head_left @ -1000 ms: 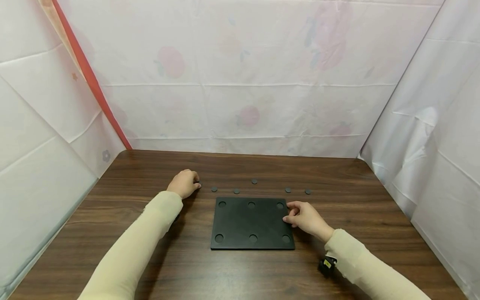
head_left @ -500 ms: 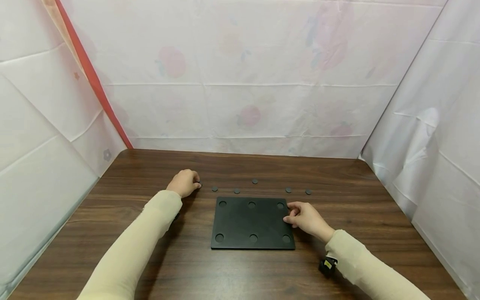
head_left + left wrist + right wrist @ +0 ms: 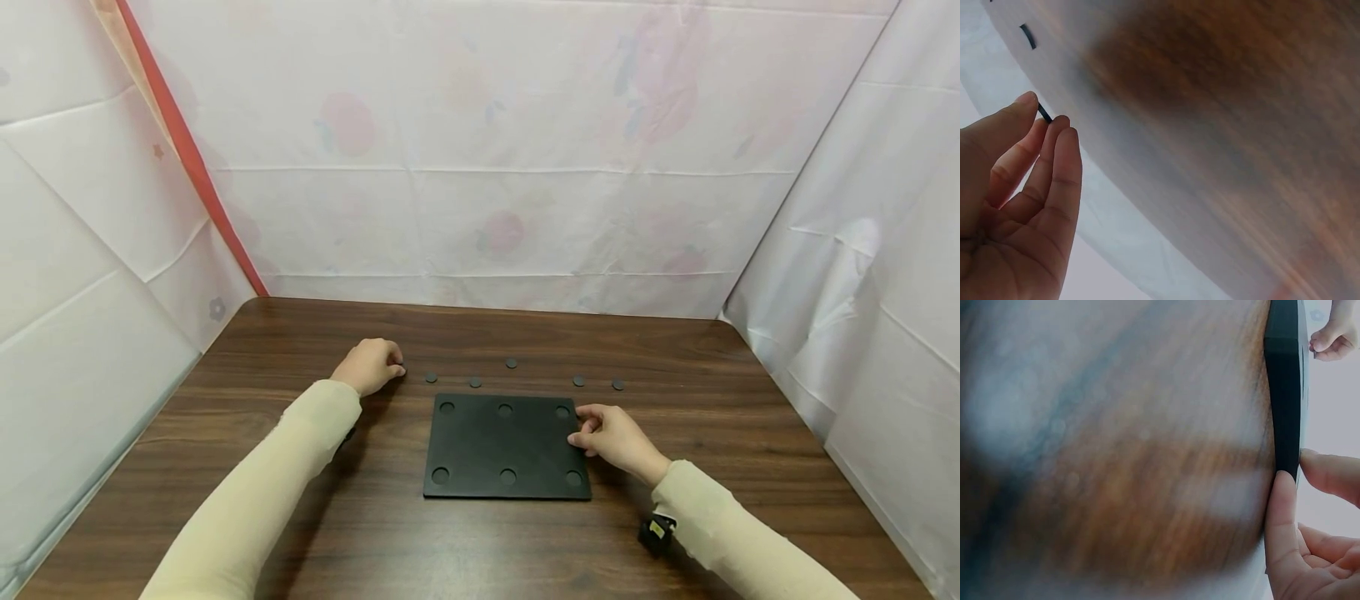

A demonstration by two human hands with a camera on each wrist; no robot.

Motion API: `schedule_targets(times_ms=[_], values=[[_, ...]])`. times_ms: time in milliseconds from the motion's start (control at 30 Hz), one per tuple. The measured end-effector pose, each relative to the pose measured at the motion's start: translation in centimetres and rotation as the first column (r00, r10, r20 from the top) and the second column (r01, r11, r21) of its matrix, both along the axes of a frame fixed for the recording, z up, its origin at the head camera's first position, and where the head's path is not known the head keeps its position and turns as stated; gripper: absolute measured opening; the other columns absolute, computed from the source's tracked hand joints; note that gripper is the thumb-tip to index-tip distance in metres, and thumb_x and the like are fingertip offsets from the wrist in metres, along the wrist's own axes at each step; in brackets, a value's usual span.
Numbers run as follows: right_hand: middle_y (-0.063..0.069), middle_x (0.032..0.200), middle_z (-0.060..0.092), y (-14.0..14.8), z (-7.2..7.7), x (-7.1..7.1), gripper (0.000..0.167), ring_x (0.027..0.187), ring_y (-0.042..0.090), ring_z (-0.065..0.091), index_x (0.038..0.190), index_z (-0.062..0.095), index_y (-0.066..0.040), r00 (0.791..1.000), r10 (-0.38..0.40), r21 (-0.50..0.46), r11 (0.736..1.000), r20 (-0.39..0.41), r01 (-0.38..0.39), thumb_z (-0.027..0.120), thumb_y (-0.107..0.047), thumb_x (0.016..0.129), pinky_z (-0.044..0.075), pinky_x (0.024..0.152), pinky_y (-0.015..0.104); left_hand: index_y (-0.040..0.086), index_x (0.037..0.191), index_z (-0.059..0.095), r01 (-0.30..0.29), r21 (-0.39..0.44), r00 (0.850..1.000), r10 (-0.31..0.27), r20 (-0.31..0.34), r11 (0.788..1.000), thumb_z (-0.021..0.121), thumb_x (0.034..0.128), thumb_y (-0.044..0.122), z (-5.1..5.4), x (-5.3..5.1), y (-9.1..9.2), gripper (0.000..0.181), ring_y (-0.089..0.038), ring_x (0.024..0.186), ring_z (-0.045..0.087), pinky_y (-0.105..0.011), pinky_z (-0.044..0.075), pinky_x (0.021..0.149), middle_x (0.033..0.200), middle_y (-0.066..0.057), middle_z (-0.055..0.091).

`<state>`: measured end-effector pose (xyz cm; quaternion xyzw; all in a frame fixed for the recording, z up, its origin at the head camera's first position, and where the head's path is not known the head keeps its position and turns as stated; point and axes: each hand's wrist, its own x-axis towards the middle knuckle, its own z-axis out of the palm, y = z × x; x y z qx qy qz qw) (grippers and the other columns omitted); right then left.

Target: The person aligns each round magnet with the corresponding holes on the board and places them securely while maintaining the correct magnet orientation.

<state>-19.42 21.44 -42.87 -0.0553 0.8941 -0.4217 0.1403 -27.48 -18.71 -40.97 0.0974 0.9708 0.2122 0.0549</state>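
My left hand (image 3: 369, 367) is at the far left of a row of small dark discs. Its thumb and fingers pinch one disc (image 3: 1044, 113), seen edge-on in the left wrist view; whether it touches the table is hard to tell. A flat black board (image 3: 504, 446) with several round recesses lies mid-table. At its right edge is my right hand (image 3: 617, 442), thumb on the top face and a finger against the side, holding the edge between them, as the right wrist view shows. The recesses show no discs in them.
Behind the board several loose discs lie spread out, among them one farther back (image 3: 512, 363) and one at the right end (image 3: 618, 385). The brown wooden table (image 3: 480, 550) is bordered by a patterned white curtain (image 3: 465, 167) at the back and sides.
Both hands, the board and the discs keep their places. Only the head view has shifted very slightly.
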Motion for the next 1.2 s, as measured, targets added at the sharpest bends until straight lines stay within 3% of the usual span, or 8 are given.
schedule_targets(times_ms=[567, 1200], values=[[0.006, 0.076, 0.061, 0.1, 0.0, 0.0, 0.055, 0.065, 0.017, 0.061, 0.138, 0.049, 0.006, 1.0, 0.001, 0.01, 1.0, -0.004, -0.001, 0.069, -0.012, 0.091, 0.052, 0.064, 0.031, 0.004, 0.112, 0.067, 0.037, 0.123, 0.999, -0.034, -0.024, 0.992, 0.066, 0.0947, 0.019, 1.0, 1.7, 0.7, 0.023, -0.026, 0.097, 0.066, -0.043, 0.054, 0.085, 0.106, -0.011, 0.07], [0.006, 0.076, 0.06, 0.0, 0.0, 0.0, 0.056, 0.065, 0.017, 0.061, 0.138, 0.048, 0.006, 1.0, 0.009, -0.002, 1.0, -0.001, -0.009, 0.07, -0.013, 0.09, 0.052, 0.063, 0.032, 0.005, 0.105, 0.07, 0.083, 0.173, 0.995, -0.073, -0.065, 0.981, 0.068, 0.0928, 0.017, 1.1, 3.9, 1.7, 0.017, -0.016, 0.084, 0.066, -0.036, 0.055, 0.077, 0.093, -0.004, 0.071]])
